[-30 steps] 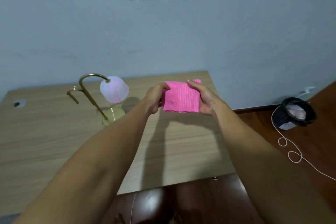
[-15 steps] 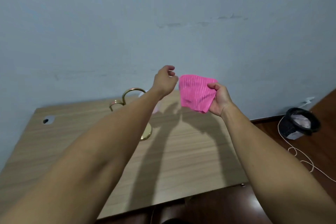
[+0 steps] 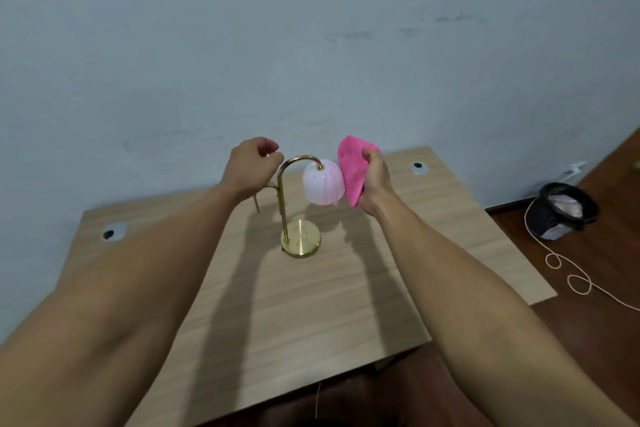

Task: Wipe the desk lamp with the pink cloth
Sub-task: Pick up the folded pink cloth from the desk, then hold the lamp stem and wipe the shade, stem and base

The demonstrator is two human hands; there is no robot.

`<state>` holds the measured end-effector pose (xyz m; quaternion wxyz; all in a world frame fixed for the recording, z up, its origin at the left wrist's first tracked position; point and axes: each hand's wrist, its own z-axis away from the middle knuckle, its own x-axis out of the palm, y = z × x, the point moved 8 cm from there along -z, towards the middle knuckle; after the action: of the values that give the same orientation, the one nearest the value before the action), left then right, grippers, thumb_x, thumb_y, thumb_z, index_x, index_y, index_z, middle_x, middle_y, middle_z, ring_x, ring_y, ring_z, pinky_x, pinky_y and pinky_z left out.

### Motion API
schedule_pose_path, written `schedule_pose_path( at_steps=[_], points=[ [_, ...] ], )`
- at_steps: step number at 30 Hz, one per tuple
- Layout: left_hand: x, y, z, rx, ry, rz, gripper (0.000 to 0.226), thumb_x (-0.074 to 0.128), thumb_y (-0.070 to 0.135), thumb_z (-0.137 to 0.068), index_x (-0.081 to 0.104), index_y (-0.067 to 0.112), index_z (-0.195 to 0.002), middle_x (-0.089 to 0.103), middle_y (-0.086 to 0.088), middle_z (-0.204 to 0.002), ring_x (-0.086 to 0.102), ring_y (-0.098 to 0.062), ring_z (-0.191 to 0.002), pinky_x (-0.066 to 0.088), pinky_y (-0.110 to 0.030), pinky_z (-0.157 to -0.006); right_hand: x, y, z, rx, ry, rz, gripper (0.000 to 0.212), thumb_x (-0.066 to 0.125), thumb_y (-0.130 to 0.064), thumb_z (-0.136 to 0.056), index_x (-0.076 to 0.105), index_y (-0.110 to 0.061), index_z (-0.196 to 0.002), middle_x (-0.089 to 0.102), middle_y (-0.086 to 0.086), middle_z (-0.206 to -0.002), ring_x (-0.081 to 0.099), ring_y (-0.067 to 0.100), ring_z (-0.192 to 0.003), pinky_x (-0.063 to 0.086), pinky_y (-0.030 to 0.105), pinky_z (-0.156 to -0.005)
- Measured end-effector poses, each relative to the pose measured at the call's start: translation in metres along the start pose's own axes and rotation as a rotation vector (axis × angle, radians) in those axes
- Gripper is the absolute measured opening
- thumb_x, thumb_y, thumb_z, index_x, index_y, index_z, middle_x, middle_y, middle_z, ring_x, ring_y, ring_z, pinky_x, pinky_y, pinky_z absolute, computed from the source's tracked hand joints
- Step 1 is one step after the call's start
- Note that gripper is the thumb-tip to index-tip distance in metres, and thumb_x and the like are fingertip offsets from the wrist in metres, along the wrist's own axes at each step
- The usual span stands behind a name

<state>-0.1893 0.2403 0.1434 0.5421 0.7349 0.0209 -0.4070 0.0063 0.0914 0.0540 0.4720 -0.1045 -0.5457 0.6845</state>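
The lamp point(image 3: 300, 218) is stood upright at frame centre on the surface point(image 3: 433, 225). The cloth point(image 3: 351, 170) is clenched in the right hand point(image 3: 375, 180), just right of the shade point(image 3: 322, 182). The left hand point(image 3: 251, 166) is loosely curled, empty, at the gold arch point(image 3: 298, 160).

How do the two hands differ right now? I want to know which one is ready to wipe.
The right hand grips the folded pink cloth beside the lamp shade; the left hand holds no cloth. The left hand is loosely curled at the lamp's gold arch; whether it touches is unclear. The right is by the shade's other side. Both are raised above the desk.
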Motion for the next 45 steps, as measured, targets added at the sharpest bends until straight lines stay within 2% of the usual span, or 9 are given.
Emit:
schedule_pose_path(
  at_steps=[11,17,22,24,27,32,35,39,45],
  points=[
    [0.030,-0.015,0.000,0.151,-0.102,-0.160,0.020,0.060,0.036,-0.091,0.074,0.021,-0.090,0.073,0.000,-0.081,0.067,-0.026,-0.087,0.054,-0.041,-0.082,0.040,0.025,0.026,-0.473,-0.009,0.571,0.039,0.036,-0.052,-0.104,0.063,-0.053,-0.133,0.038,-0.007,-0.160,0.028,0.007,-0.153,0.030,0.041,-0.123],
    [0.033,-0.014,0.002,0.211,-0.069,-0.177,0.023,0.057,0.030,-0.095,0.067,0.015,-0.081,0.060,-0.002,-0.071,0.058,-0.031,-0.076,0.050,-0.045,-0.071,0.029,0.029,0.016,-0.252,0.085,0.426,0.049,0.032,-0.049,-0.091,0.071,-0.046,-0.120,0.068,0.004,-0.128,0.066,0.034,-0.115,0.048,0.027,-0.050],
    [0.033,-0.011,0.002,0.228,-0.055,-0.212,0.022,0.056,0.031,-0.096,0.067,0.017,-0.082,0.061,-0.003,-0.077,0.058,-0.030,-0.079,0.049,-0.043,-0.070,0.049,0.020,0.026,-0.516,-0.053,0.566,0.044,0.036,-0.037,-0.106,0.061,-0.035,-0.142,0.047,-0.010,-0.157,0.029,0.007,-0.152,0.030,0.018,-0.114],
    [0.034,-0.011,0.003,0.223,-0.059,-0.216,0.022,0.056,0.031,-0.095,0.067,0.018,-0.081,0.061,-0.003,-0.077,0.058,-0.030,-0.079,0.050,-0.044,-0.070,0.037,0.033,0.022,-0.530,-0.009,0.541,0.043,0.035,-0.037,-0.108,0.059,-0.036,-0.144,0.049,-0.010,-0.156,0.034,0.012,-0.151,0.037,0.008,-0.107],
    [0.034,-0.011,0.003,0.210,-0.068,-0.222,0.022,0.056,0.030,-0.096,0.068,0.017,-0.083,0.062,-0.004,-0.078,0.059,-0.030,-0.080,0.050,-0.043,-0.071,0.008,0.056,0.013,-0.288,0.172,0.375,0.050,0.036,-0.061,-0.088,0.068,-0.043,-0.122,0.068,0.006,-0.130,0.063,0.045,-0.121,0.059,0.048,-0.083],
    [0.032,-0.011,-0.001,0.199,-0.095,-0.220,0.021,0.059,0.030,-0.094,0.072,0.016,-0.087,0.064,-0.007,-0.080,0.060,-0.031,-0.081,0.051,-0.045,-0.072,0.043,0.030,0.025,-0.530,0.082,0.508,0.048,0.034,-0.042,-0.103,0.052,-0.041,-0.149,0.046,-0.009,-0.158,0.041,0.009,-0.146,0.040,0.035,-0.116],
    [0.034,-0.012,-0.001,0.198,-0.103,-0.213,0.020,0.059,0.030,-0.094,0.072,0.016,-0.086,0.064,-0.008,-0.079,0.060,-0.032,-0.080,0.052,-0.047,-0.073,0.034,0.051,0.015,-0.541,0.112,0.508,0.051,0.032,-0.049,-0.104,0.047,-0.039,-0.153,0.039,-0.008,-0.163,0.039,-0.010,-0.139,0.041,0.017,-0.108],
    [0.033,-0.012,-0.004,0.186,-0.122,-0.204,0.020,0.059,0.029,-0.094,0.073,0.016,-0.086,0.066,-0.010,-0.078,0.062,-0.033,-0.079,0.054,-0.050,-0.075,0.015,0.065,0.010,-0.317,0.292,0.348,0.072,0.031,-0.067,-0.089,0.044,-0.038,-0.153,0.054,0.002,-0.150,0.052,0.026,-0.136,0.047,0.053,-0.112],
    [0.033,-0.010,-0.003,0.191,-0.129,-0.205,0.020,0.059,0.029,-0.093,0.073,0.017,-0.085,0.066,-0.011,-0.076,0.062,-0.033,-0.077,0.054,-0.048,-0.073,0.031,0.062,0.022,-0.524,0.237,0.438,0.051,0.033,-0.053,-0.100,0.040,-0.051,-0.151,0.041,0.001,-0.161,0.044,0.027,-0.146,0.043,0.054,-0.115]
  ],
)
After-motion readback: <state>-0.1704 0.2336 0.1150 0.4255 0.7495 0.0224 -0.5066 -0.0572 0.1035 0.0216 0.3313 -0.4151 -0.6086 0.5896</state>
